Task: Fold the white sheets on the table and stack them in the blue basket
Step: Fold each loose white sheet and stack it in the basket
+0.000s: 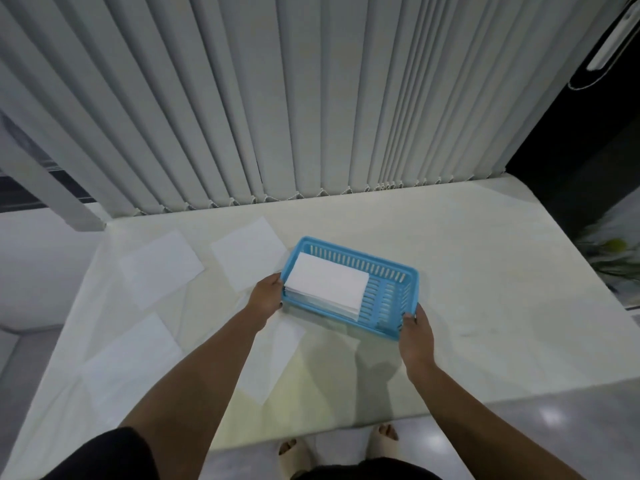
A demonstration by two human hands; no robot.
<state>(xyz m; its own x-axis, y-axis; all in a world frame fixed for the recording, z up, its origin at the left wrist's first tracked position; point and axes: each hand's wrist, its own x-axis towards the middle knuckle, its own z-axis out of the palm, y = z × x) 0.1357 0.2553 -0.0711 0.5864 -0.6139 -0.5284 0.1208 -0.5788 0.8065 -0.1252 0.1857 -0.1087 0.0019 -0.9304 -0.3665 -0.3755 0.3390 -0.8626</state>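
Note:
The blue basket [388, 296] sits tilted at the middle of the pale table [485, 271]. A stack of folded white sheets [327, 285] fills its left half. My left hand [266, 294] grips the basket's left end, and my right hand [417, 336] grips its near right corner. Several unfolded white sheets lie flat on the table: one [249, 256] just left of the basket, one [161, 268] further left, one [133, 358] at the near left, and one [273, 358] below the basket, partly under my left forearm.
Vertical grey blinds [311, 98] hang along the table's far edge. The table's near edge runs above my feet [384, 434] on a glossy floor. A dark opening lies to the right of the table.

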